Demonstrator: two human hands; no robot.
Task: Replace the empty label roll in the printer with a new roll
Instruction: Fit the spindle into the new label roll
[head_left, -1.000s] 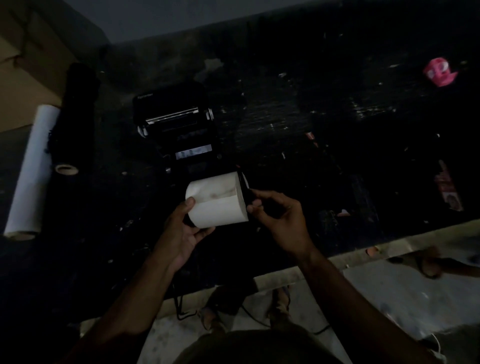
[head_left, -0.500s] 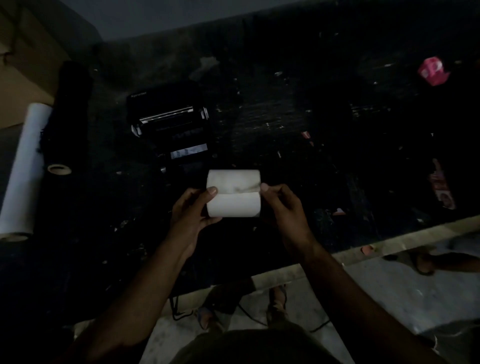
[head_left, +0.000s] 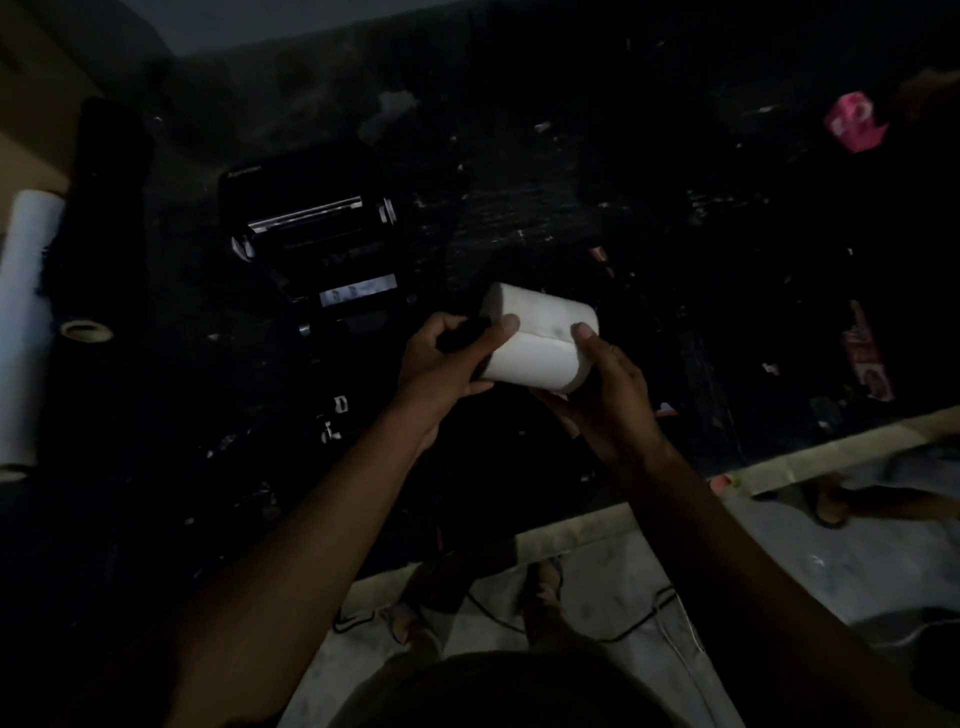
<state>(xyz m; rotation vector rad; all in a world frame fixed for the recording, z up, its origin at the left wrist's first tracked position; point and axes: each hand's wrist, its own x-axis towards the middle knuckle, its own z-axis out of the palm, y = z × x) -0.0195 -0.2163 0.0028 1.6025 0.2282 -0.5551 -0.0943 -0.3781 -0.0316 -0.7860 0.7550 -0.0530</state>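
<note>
A white label roll (head_left: 537, 338) is held sideways above the dark table, in front of and to the right of the black label printer (head_left: 311, 234). The printer's lid is up and its metal roller bar shows. My left hand (head_left: 447, 364) grips the roll's left end, thumb on top. My right hand (head_left: 605, 384) cups the right end, with its thumb pressed on the paper's seam. What lies inside the printer's bay is too dark to make out.
A long white paper roll (head_left: 26, 312) and a black roll with a cardboard core (head_left: 85, 330) lie at the left. A pink object (head_left: 857, 122) sits far right. Scraps litter the black table (head_left: 571, 208). Its front edge (head_left: 779, 462) runs diagonally; cables and feet are below.
The roll has turned in my hands and shifted a little to the right of the printer. My left hand now wraps the left end instead of holding the side.
</note>
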